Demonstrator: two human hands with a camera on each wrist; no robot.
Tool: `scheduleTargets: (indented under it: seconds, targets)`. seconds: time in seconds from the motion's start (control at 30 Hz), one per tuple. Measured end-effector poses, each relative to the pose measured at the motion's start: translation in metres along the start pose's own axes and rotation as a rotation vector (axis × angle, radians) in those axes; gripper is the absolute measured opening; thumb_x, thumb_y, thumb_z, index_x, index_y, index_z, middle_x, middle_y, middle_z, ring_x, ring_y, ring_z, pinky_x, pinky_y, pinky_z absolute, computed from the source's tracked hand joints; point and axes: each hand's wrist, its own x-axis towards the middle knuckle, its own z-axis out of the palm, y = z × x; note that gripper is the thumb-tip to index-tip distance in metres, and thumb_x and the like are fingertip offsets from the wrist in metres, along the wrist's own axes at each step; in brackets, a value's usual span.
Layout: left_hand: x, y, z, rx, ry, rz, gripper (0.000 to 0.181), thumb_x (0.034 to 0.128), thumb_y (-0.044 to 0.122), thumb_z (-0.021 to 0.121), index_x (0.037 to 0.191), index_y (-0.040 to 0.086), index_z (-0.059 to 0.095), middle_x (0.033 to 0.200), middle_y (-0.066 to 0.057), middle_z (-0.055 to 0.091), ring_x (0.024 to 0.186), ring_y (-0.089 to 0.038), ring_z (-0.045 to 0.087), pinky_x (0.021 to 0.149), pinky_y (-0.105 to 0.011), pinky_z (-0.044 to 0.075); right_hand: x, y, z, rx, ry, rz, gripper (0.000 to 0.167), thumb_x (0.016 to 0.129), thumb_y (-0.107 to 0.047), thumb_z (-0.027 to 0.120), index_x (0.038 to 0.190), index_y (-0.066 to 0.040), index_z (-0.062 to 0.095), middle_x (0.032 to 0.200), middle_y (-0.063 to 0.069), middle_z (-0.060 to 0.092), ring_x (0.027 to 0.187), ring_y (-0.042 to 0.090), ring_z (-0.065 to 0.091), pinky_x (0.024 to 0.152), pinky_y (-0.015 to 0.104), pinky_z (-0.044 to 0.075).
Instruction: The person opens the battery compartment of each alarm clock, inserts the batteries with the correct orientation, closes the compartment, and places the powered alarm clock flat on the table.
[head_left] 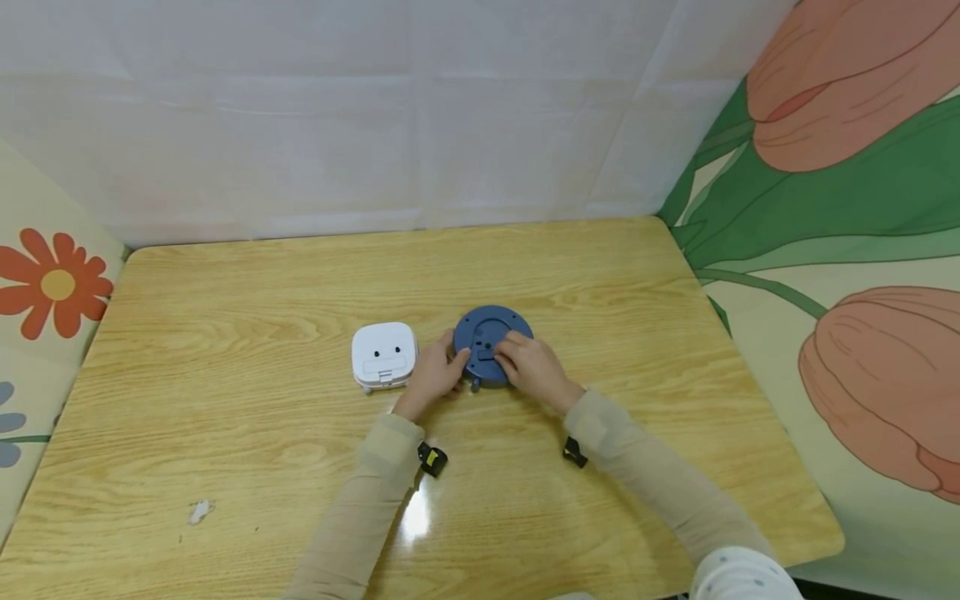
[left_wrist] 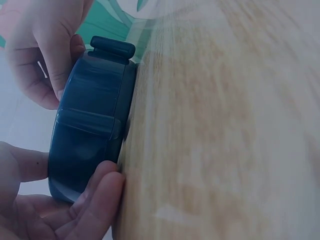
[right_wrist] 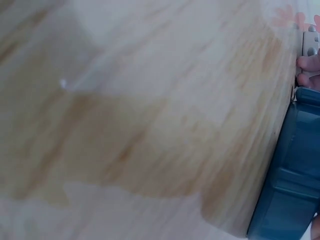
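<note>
A round blue clock (head_left: 480,321) lies back-up on the table, a small rectangular cover on its back. My left hand (head_left: 435,373) grips its left edge, thumb over the rim and fingers against the side. In the left wrist view, the glossy side of the blue clock (left_wrist: 87,127) shows, with a short stubby foot. My right hand (head_left: 534,368) reaches over the right edge, bent fingertips on the back beside the rectangular cover; whether they pinch anything is hidden. Just left of my left hand lies a white rounded-square clock (head_left: 384,350), also back-up, with two dark knobs.
The wooden table (head_left: 247,333) meets a white cloth wall (head_left: 300,150) at the back. Flower-patterned panels (head_left: 847,217) stand on both sides. A pale worn patch (head_left: 200,511) marks the table's left front. Small black devices (head_left: 432,458) are strapped to both wrists.
</note>
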Motion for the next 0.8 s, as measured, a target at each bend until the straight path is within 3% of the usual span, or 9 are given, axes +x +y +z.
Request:
scheduleTargets:
  seconds: [0.4,0.8]
  targets:
    - [0.0,0.0,0.0,0.003,0.006,-0.008,0.058,0.0946,0.024,0.05,0.143,0.003,0.025,0.062,-0.012,0.059,0.046,-0.021,0.059,0.04,-0.031,0.052,0.003,-0.001,-0.003,0.027,-0.042,0.025,0.006,0.083,-0.005,0.066,0.081,0.001,0.066,0.076,0.005,0.058,0.068,0.015,0.057,0.059,0.025,0.051]
    - [0.0,0.0,0.0,0.002,0.007,-0.026,0.058,0.0946,0.025,0.049,0.143,0.004,0.025,0.065,-0.012,0.06,0.048,-0.021,0.059,0.041,-0.031,0.052,0.02,0.008,-0.01,0.21,-0.209,0.252,0.004,0.075,-0.007,0.074,0.075,-0.004,0.071,0.069,0.002,0.063,0.062,0.012,0.053,0.054,0.022,0.046]
